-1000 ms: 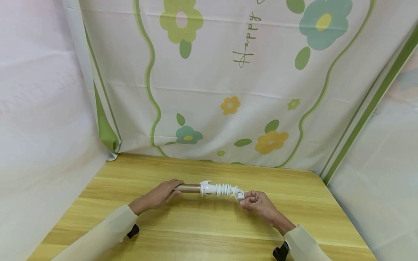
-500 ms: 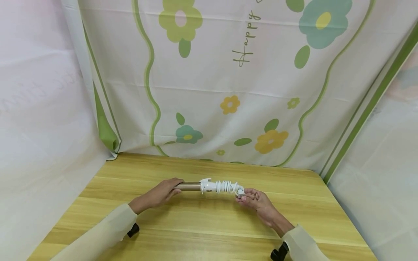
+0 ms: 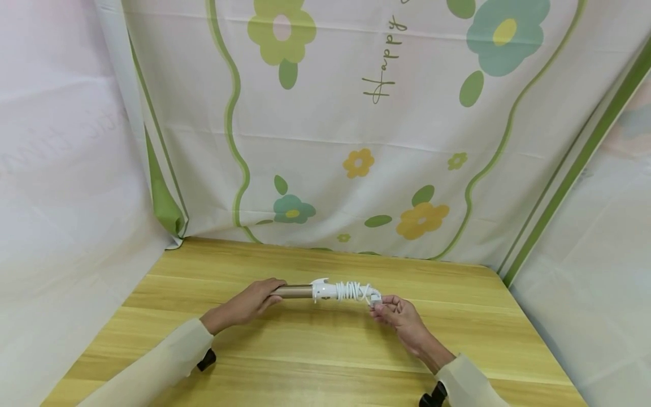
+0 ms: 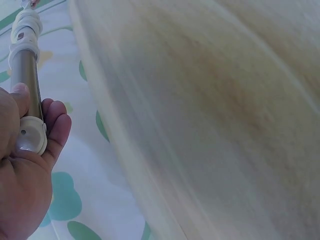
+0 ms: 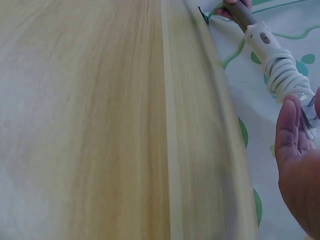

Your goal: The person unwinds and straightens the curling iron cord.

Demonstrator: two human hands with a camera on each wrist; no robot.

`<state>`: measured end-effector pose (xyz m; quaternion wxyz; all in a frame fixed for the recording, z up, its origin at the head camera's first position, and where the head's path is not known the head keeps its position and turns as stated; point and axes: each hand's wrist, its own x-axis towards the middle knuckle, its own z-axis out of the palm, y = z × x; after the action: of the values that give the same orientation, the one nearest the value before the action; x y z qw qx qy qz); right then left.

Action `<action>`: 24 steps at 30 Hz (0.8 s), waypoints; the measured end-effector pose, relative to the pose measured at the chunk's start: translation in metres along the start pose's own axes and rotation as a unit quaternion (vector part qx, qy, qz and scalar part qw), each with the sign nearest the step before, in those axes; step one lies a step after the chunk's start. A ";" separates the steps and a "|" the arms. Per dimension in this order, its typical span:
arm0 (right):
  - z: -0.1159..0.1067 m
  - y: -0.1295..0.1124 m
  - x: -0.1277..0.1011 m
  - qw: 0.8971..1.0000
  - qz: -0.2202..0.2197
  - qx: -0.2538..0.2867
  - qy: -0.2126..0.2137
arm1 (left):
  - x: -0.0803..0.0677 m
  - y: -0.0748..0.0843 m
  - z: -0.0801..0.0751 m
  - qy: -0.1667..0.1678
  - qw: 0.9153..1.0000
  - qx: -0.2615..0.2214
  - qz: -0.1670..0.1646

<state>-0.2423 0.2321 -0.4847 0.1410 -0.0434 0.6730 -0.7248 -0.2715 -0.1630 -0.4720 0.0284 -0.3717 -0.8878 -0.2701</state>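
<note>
A curling iron [image 3: 324, 291] is held level above the table between my two hands. Its gold barrel [image 3: 297, 291] points left, and white cord [image 3: 348, 291] is wound in several turns round the white handle. My left hand [image 3: 248, 302] grips the barrel's far end; in the left wrist view, the white tip [image 4: 31, 134] sits between thumb and curled fingers. At the handle's end, my right hand [image 3: 407, 323] pinches the light-coloured plug [image 3: 375, 301] between thumb and fingers. In the right wrist view, the right hand [image 5: 300, 165] partly hides the plug.
Below both hands is a wood-grain table [image 3: 305, 362]. A white cloth with printed flowers [image 3: 315, 124] hangs along its back edge. Pale cloth sides [image 3: 76, 169] stand at left and right. Black wrist mounts [image 3: 207, 359] hang under the sleeves.
The curling iron has risen slightly. My right hand has shifted a little left and its fingers have changed their hold about the plug. The left hand stays in place.
</note>
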 end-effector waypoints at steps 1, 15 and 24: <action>0.001 0.000 0.000 1.000 -0.001 0.000 0.007 | 0.000 0.000 0.000 0.001 1.000 0.001 0.000; 0.017 0.000 -0.001 0.995 -0.013 -0.008 0.097 | 0.000 0.003 0.002 0.002 1.000 -0.003 0.006; 0.020 0.000 -0.004 0.993 -0.018 -0.012 0.119 | 0.000 0.004 0.003 0.006 1.000 -0.001 0.009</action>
<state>-0.2338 0.2139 -0.4821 0.0461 0.0295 0.6924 -0.7195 -0.2686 -0.1593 -0.4725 0.0355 -0.3780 -0.8838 -0.2733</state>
